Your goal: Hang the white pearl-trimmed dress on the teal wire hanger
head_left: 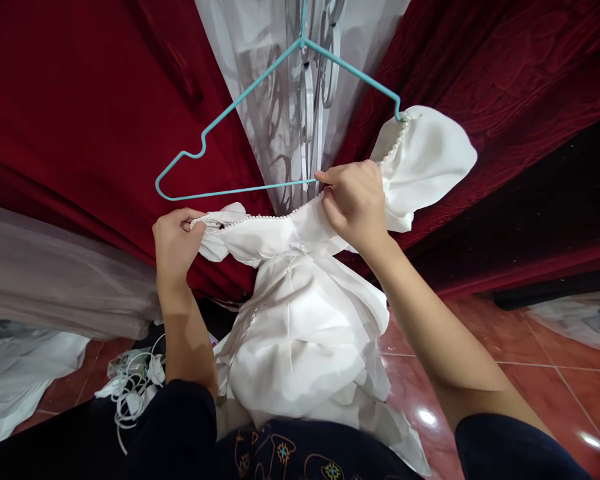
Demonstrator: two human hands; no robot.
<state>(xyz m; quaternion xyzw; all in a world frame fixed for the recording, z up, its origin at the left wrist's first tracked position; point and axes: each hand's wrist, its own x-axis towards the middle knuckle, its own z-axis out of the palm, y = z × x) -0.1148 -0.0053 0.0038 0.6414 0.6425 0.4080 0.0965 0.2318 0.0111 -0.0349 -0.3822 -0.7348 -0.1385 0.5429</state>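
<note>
A white dress (300, 320) with puffed sleeves and a pearl-beaded neckline hangs in front of me. Its right-hand sleeve is hooked over the right end of a light blue hanger (250, 91); the hanger's left end is bare. My left hand (176, 243) pinches the beaded edge of the left-hand sleeve, below that bare end. My right hand (355, 200) is closed on the neckline near the right-hand sleeve, its thumb by the hanger's bottom bar. The fabric hides some of the fingertips.
Dark red drapes (95, 87) hang on both sides of a pale curtain (260, 60) with white fittings. Tangled white cables (135, 393) lie at the lower left. Red floor tiles (540, 353) show at the right, and pale fabric (25, 373) spreads on the left.
</note>
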